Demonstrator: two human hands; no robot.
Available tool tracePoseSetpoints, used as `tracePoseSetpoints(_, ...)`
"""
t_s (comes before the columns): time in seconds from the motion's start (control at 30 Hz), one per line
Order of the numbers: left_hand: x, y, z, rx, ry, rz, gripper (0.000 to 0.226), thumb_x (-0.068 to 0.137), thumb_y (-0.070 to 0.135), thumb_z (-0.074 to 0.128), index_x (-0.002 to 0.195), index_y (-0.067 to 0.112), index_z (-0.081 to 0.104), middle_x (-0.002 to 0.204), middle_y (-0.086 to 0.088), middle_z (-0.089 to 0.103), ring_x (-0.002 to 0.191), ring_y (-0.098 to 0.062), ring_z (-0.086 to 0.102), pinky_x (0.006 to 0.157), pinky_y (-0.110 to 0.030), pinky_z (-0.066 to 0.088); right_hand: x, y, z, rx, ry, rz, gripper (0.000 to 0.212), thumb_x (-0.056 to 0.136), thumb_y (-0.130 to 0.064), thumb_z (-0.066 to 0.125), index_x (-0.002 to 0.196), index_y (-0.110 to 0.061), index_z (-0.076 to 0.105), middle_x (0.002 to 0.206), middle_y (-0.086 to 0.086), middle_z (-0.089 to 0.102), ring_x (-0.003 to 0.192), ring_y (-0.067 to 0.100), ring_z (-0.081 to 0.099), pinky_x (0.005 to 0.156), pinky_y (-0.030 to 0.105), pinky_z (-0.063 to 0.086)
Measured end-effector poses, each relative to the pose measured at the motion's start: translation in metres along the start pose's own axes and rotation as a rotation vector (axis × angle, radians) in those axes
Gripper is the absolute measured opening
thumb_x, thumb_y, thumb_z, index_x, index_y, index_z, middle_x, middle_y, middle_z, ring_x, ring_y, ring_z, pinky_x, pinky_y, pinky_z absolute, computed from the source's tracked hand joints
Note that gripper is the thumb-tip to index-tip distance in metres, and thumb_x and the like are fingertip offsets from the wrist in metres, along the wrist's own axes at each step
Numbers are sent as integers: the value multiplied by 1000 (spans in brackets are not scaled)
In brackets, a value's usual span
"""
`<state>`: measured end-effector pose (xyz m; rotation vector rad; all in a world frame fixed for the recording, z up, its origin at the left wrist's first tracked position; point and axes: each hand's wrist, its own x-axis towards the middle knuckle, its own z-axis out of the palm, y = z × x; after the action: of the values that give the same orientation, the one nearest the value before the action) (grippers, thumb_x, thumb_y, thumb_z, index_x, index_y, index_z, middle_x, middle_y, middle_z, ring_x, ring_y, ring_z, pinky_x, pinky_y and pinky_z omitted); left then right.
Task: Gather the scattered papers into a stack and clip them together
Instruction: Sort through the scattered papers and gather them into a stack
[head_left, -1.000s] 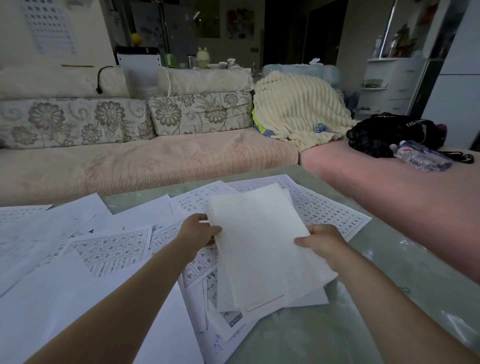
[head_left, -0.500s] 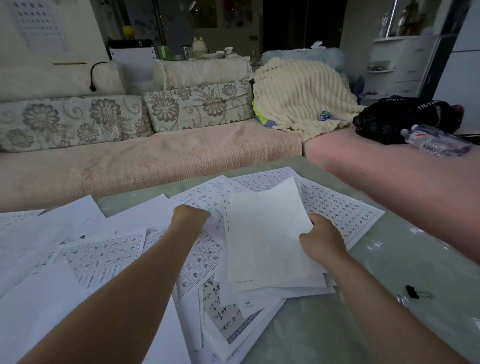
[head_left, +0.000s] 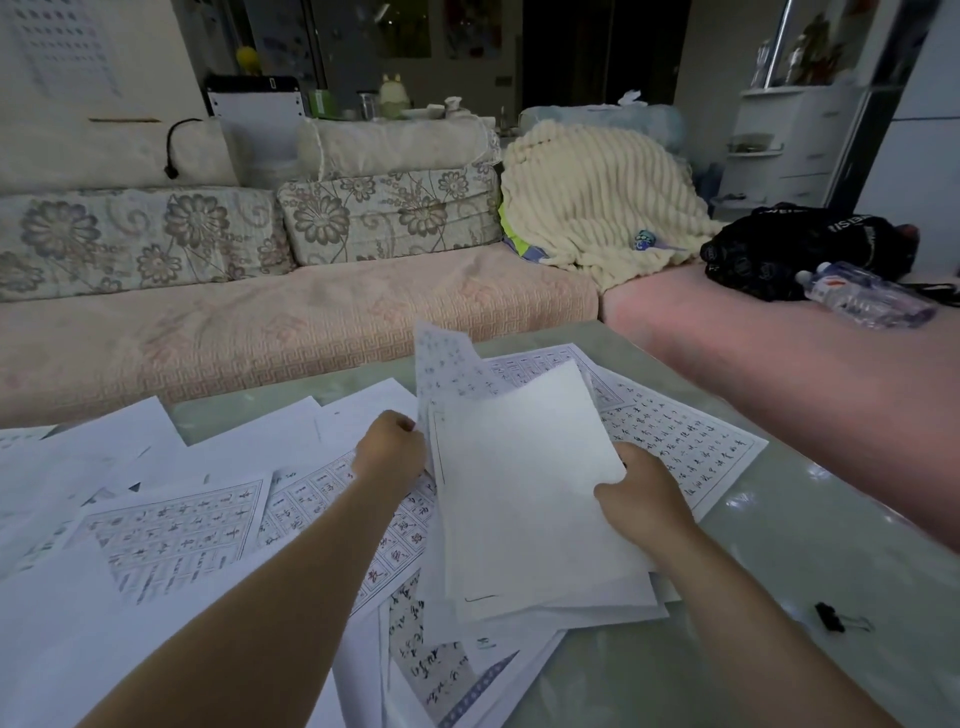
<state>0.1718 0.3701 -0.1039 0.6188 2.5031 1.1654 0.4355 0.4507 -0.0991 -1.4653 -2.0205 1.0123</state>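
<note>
The stack (head_left: 524, 493) runs lengthwise toward the sofa (head_left: 311, 322), its far end leaning left. The right hand (head_left: 641, 493) grips its edge, and the left hand (head_left: 392, 447) pinches a raised printed sheet (head_left: 441, 358).

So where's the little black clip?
In the head view, the black clip lies on the table at lower right, beside the right forearm, apart from the paper stack.

Stack (head_left: 530, 499) of white sheets at centre frame, blank on top, edges uneven, lying over other papers. One gridded sheet (head_left: 441, 364) raised and curling at its upper left corner. Loose papers (head_left: 171, 540), some printed with character grids, overlapping across left and lower frame. Small black clip (head_left: 831, 617) at lower right, apart from all sheets.
</note>
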Motion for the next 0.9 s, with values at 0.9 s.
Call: tracePoseSetpoints(0.9, -102, -24, -89, -478, -344, 127, 41, 85, -11, 58, 112, 20, 53, 102, -10, 67, 93, -27, 67, 75, -40, 58, -41, -39, 1, 328, -214, -72, 27, 82, -15, 70, 108, -23, 69, 98, -8, 75, 90, 13, 72, 87, 35, 57)
